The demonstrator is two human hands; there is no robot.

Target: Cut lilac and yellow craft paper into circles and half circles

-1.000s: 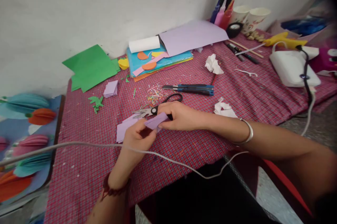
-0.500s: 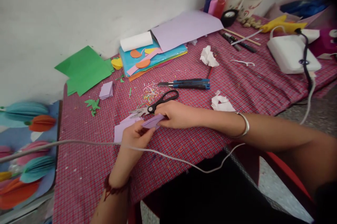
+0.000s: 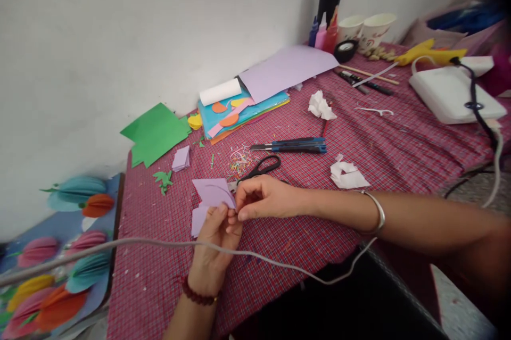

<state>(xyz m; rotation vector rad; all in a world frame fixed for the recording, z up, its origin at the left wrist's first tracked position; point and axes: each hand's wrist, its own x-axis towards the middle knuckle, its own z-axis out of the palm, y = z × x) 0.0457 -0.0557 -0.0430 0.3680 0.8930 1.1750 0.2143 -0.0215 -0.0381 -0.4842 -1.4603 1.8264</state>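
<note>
My left hand (image 3: 215, 239) and my right hand (image 3: 261, 197) both pinch a folded lilac paper piece (image 3: 211, 192) with a curved pencil line, held upright just above the red checked tablecloth (image 3: 391, 154). More lilac paper (image 3: 197, 220) lies under it. Black-handled scissors (image 3: 259, 166) lie just behind my right hand, partly hidden by it. A white cable (image 3: 159, 244) crosses in front of my left wrist.
A blue utility knife (image 3: 293, 144), crumpled white paper scraps (image 3: 346, 174), a stack of coloured sheets (image 3: 243, 108), green paper (image 3: 154, 132), glue bottles (image 3: 324, 35), paper cups (image 3: 367, 28), a yellow glue gun (image 3: 429, 52) and a white box (image 3: 451, 95) crowd the table. Paper fans (image 3: 80, 193) lie left.
The lilac piece has been turned from lying flat between my fingers to standing with its face towards me. The camera view has shifted, so the table appears further right.
</note>
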